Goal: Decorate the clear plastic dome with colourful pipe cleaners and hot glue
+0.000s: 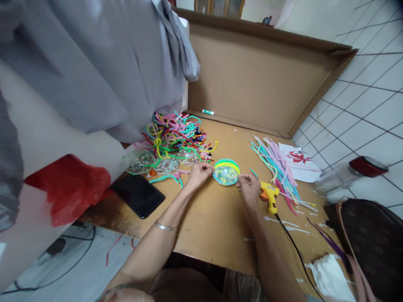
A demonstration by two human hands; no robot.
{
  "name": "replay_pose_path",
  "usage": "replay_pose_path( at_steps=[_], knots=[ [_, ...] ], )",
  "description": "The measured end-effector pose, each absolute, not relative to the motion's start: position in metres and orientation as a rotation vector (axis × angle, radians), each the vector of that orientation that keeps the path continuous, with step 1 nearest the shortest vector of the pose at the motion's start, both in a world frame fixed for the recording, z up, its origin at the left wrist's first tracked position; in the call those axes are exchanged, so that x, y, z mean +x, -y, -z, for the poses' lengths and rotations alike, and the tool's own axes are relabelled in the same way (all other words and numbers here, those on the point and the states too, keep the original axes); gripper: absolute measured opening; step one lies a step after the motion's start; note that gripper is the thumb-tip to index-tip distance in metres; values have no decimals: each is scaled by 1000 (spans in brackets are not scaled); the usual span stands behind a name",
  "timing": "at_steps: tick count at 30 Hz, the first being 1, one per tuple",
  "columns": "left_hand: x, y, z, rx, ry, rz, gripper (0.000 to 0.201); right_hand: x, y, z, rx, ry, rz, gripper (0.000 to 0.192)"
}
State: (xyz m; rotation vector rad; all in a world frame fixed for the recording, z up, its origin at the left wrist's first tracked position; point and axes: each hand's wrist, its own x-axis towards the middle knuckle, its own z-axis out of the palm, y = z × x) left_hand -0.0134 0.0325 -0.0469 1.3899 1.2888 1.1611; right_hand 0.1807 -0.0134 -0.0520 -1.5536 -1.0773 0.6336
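Observation:
Between my two hands, a clear rounded plastic piece sits over the wooden table, with green and yellow pipe cleaner bands across its top and a blue one along its lower rim. My left hand is closed in a pinch at its left edge. At the right edge, my right hand pinches too; exactly what lies between the fingertips is too small to tell. A yellow hot glue gun lies just right of my right hand. Loose pipe cleaners in pink, teal and yellow are bunched behind it.
Left of my hands are a tangle of pipe cleaners, several clear plastic pieces and a black phone. A cardboard panel stands behind. On the right are a bottle, a brown bag and the glue gun's cord.

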Motion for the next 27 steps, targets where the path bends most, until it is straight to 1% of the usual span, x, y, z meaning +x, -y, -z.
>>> replay_pose_path(
  at_steps=[4, 10, 13, 17, 20, 23, 27],
  knots=[
    [-13, -29, 42, 1452, -1324, -1153, 12, 178, 17, 46, -1605, 1145, -553, 30],
    [-11, -26, 38, 1601, -1410, -1151, 10, 168, 23, 32, -1748, 1245, -305, 44],
    [-10, -24, 36, 1643, -1415, -1135, 8, 165, 24, 27, -1848, 1248, -245, 45],
    [-7, -19, 34, 1776, -1356, -1235, 7, 164, 25, 23, -1952, 1253, -242, 42],
    [-4, -16, 34, 1843, -1316, -1317, 8, 166, 25, 22, -1945, 1250, -258, 41],
    [-3, -15, 35, 1848, -1336, -1254, 8, 167, 25, 22, -1929, 1243, -286, 42],
    [-3, -14, 35, 1871, -1327, -1271, 9, 168, 24, 24, -1934, 1246, -293, 43]
  ],
)
